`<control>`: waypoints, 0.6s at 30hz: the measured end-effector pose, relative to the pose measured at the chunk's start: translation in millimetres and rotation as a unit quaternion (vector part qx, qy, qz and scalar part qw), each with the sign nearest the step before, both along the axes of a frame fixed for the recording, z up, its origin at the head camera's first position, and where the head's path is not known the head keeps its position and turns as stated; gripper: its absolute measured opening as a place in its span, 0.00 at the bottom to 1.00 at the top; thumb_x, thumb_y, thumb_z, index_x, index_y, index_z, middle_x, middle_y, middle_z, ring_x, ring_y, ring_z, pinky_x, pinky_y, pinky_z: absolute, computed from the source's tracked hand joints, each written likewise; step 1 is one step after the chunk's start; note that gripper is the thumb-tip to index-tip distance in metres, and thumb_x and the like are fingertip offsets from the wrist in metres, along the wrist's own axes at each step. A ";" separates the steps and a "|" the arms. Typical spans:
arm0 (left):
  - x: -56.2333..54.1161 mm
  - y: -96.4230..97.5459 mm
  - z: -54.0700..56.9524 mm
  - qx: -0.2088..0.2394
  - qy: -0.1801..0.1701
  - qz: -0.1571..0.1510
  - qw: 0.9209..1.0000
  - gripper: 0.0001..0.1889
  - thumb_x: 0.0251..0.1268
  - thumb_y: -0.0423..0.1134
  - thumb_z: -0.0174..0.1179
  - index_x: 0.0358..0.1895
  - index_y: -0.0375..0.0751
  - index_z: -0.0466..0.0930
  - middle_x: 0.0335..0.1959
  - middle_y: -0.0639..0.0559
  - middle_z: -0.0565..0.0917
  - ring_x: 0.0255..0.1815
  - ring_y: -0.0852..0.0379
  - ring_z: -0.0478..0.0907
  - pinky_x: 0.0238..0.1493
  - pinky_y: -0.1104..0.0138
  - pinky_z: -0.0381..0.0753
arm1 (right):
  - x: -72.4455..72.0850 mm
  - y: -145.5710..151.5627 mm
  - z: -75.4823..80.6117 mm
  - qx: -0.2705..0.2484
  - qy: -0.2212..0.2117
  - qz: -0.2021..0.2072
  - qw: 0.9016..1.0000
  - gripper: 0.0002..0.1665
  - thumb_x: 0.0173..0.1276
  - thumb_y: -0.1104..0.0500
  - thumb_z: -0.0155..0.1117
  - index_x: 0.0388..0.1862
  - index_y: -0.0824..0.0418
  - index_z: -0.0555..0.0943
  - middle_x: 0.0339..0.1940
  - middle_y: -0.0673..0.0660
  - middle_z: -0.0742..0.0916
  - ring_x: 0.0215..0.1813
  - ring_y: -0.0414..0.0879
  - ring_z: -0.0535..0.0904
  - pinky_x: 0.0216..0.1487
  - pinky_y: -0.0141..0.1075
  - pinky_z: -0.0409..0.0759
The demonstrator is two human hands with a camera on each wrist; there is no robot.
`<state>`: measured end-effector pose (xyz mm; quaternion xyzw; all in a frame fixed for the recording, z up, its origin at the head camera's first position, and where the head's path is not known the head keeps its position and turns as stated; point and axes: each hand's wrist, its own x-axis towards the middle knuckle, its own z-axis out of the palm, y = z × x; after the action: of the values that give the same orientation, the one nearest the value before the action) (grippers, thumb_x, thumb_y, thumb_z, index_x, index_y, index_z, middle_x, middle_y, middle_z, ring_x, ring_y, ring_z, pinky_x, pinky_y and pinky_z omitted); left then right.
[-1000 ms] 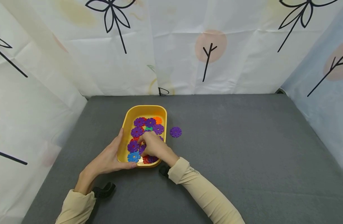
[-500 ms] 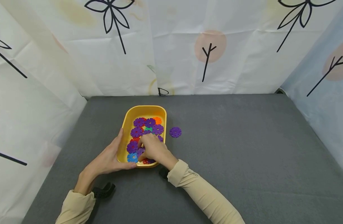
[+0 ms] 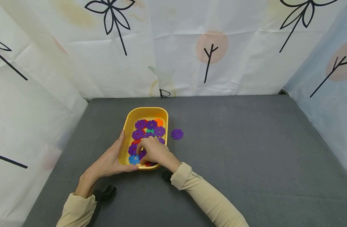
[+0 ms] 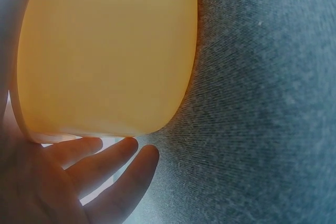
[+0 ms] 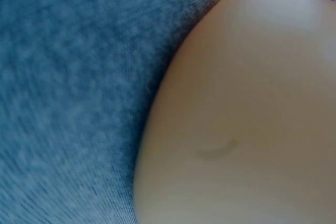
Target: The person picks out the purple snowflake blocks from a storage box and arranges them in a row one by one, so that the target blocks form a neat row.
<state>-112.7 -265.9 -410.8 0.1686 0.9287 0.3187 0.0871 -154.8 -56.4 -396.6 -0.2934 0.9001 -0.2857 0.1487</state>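
Both hands at a yellow tray [image 3: 148, 108] of flower-shaped discs, left of the frame's centre.
Left hand [image 3: 111, 162] spread around the tray's near-left corner, thumb along the near rim, fingers against the left wall. Right hand [image 3: 155, 150] reached into the tray's lower part, thumb and forefinger bent about a purple disc [image 3: 142, 154]; could not tell whether they pinched it. Blue disc [image 3: 133, 159] lay just beside, lower left in the tray; orange disc [image 3: 159, 122] at its upper right. Lone purple piece [image 3: 177, 134] lay flat on the grey tabletop [image 3: 247, 151], just right of the tray.
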 end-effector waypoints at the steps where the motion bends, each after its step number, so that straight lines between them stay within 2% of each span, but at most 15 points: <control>1: -0.1 0.0 0.0 -0.001 -0.001 0.000 1.000 0.72 0.52 0.59 0.76 0.83 0.42 0.24 0.83 0.33 0.48 0.74 0.36 0.65 0.69 0.41 0.74 | -0.5 0.3 -0.2 -0.006 -0.002 0.002 1.000 0.13 0.54 0.55 0.83 0.39 0.54 0.92 0.39 0.48 0.91 0.35 0.38 0.77 0.34 0.24 0.77; 8: -0.2 -0.5 0.3 -0.003 0.003 0.000 1.000 0.72 0.52 0.58 0.76 0.83 0.41 0.24 0.83 0.34 0.47 0.74 0.37 0.65 0.69 0.42 0.73 | -5.1 3.5 -1.9 -0.065 0.000 0.012 0.998 0.16 0.55 0.55 0.83 0.41 0.59 0.92 0.38 0.51 0.94 0.35 0.37 0.78 0.33 0.21 0.76; 15: -0.1 -0.7 -0.1 0.000 -0.002 0.000 1.000 0.72 0.52 0.58 0.76 0.83 0.40 0.25 0.84 0.33 0.46 0.77 0.35 0.61 0.72 0.39 0.68 | -6.0 4.8 -1.0 -0.080 -0.008 0.012 0.997 0.22 0.53 0.58 0.84 0.48 0.59 0.91 0.45 0.51 0.93 0.45 0.40 0.82 0.46 0.23 0.79; 18: 0.0 -0.8 0.2 -0.001 -0.001 0.000 1.000 0.72 0.52 0.58 0.77 0.83 0.40 0.25 0.84 0.33 0.46 0.77 0.34 0.61 0.72 0.39 0.68 | -6.0 5.9 -0.2 -0.094 -0.013 0.007 0.995 0.24 0.53 0.59 0.84 0.51 0.59 0.90 0.48 0.52 0.93 0.46 0.41 0.81 0.46 0.24 0.79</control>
<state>-112.7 -266.7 -410.5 0.1688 0.9287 0.3182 0.0879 -160.8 -50.6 -396.9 -0.3085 0.8651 -0.3720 0.1344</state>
